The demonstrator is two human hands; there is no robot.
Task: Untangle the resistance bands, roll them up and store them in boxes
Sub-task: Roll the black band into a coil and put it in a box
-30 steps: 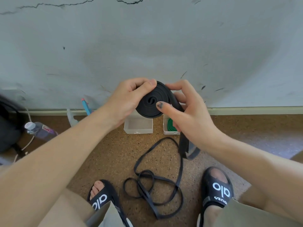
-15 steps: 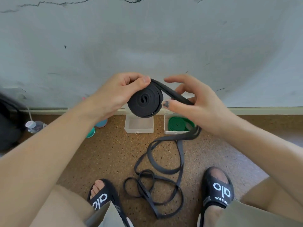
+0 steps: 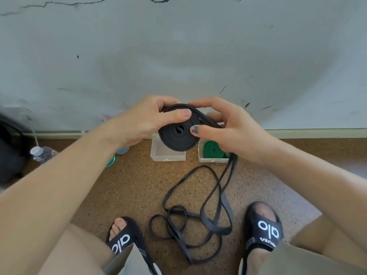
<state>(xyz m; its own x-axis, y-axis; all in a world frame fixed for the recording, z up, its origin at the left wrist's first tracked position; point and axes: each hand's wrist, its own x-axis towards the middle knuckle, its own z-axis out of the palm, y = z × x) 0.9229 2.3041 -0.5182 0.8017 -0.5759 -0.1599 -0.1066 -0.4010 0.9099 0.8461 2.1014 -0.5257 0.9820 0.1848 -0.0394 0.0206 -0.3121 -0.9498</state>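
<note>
A black resistance band [image 3: 179, 133] is partly wound into a flat coil held in front of me above the floor. My left hand [image 3: 147, 122] pinches the coil, thumb across its face. My right hand [image 3: 228, 130] grips its right edge, where the free length leaves the coil. That loose tail [image 3: 198, 221] hangs down and lies in tangled loops on the floor between my feet. Behind the coil an empty clear box [image 3: 167, 154] stands by the wall. To its right a second box [image 3: 213, 160] holds a rolled green band [image 3: 213, 149].
A cork-patterned floor meets a grey wall with a pale skirting board [image 3: 317, 132]. A plastic bottle [image 3: 42, 154] lies at the left beside a dark bag [image 3: 10, 155]. Teal round items [image 3: 111, 160] sit behind my left forearm. My feet in black slides [image 3: 264, 229] flank the loops.
The coil has turned and grown by a wrap. My right hand has closed in from the right onto the coil's edge, and the tail has lifted and shifted right.
</note>
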